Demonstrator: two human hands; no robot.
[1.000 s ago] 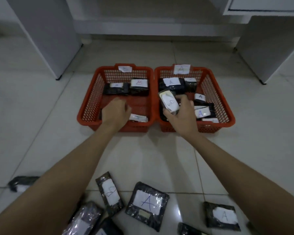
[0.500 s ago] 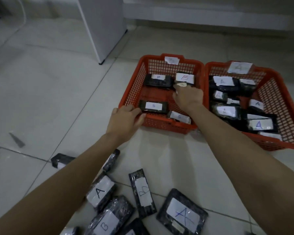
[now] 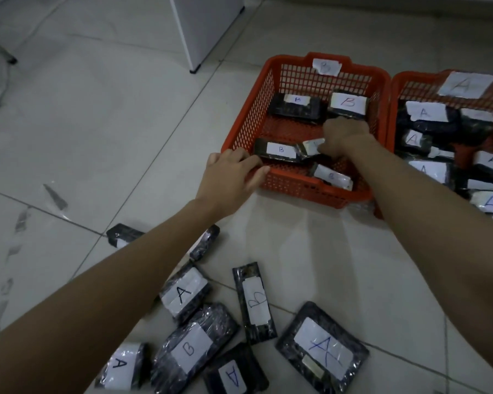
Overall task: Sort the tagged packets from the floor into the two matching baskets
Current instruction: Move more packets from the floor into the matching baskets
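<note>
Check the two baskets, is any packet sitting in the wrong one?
Nothing stands out. Readable tags in the B basket say B, those in the A basket say A. The packet under the right hand is unreadable.

A basket [image 3: 450,78] cut off at right edge, right hand [image 3: 343,135] fingers hidden behind its knuckles, tag on packet [image 3: 310,146] under it unreadable, far-left floor packet [image 3: 123,234] mostly behind forearm.

bare tiles [image 3: 319,251] between floor packets [image 3: 254,305] and baskets [image 3: 302,191], open floor left
</note>
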